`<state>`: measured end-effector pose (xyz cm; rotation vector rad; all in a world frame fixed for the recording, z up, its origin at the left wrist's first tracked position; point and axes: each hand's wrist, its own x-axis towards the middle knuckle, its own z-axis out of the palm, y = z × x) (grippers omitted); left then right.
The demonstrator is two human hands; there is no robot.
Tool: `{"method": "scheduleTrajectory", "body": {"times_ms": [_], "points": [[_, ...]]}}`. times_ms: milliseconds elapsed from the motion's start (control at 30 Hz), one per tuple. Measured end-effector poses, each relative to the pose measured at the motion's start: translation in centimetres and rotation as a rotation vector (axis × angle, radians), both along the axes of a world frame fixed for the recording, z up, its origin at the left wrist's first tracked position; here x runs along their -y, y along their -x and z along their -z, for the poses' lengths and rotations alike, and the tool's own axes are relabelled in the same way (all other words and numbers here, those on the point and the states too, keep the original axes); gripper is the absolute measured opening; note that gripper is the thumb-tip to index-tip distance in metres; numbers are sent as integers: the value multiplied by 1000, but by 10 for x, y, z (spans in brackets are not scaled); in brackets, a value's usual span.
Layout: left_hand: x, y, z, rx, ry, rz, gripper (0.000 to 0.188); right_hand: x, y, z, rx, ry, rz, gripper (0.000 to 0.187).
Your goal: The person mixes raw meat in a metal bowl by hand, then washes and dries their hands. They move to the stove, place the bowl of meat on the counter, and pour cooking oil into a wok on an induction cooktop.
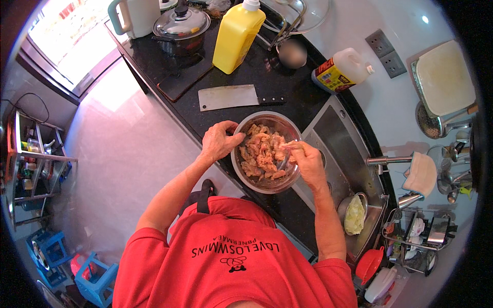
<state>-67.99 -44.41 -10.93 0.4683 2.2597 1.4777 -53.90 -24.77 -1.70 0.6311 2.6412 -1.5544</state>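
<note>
A steel mixing bowl [242, 173] sits at the counter's front edge, beside the sink. Pieces of raw meat in a reddish-brown coating [263, 151] fill much of it. My left hand [221, 141] grips the bowl's left rim, thumb on the inner side and fingers outside. Over the right side of the bowl, my right hand [308, 161] is closed, fingertips low by the meat. It holds what looks like a metal spoon [283, 163], mostly hidden under the fingers. Just beyond the bowl lies a cleaver [228, 97], its black handle pointing right.
A yellow jug [236, 38], a lidded pot [181, 31] and a plastic bottle [341, 71] stand at the back. On the right is the steel sink [328, 128], with a bowl of pale green vegetable [354, 215] and a faucet [382, 160]. Blue stools [96, 281] stand lower left.
</note>
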Motion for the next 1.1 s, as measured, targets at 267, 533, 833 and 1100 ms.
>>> {"method": "scheduleTrajectory", "body": {"times_ms": [267,533,833,1100], "points": [[2,-2,-3,-2,-8,-14,43,20,-14,-4,-53,-723,-481,55],[1,-3,-5,19,-2,-7,44,36,-10,48,4,-775,-425,38],[0,-3,-3,18,-10,-34,44,22,1,-7,-135,-283,3,11],[0,-5,0,7,-32,-46,47,3,0,-26,9,156,-152,22]]}}
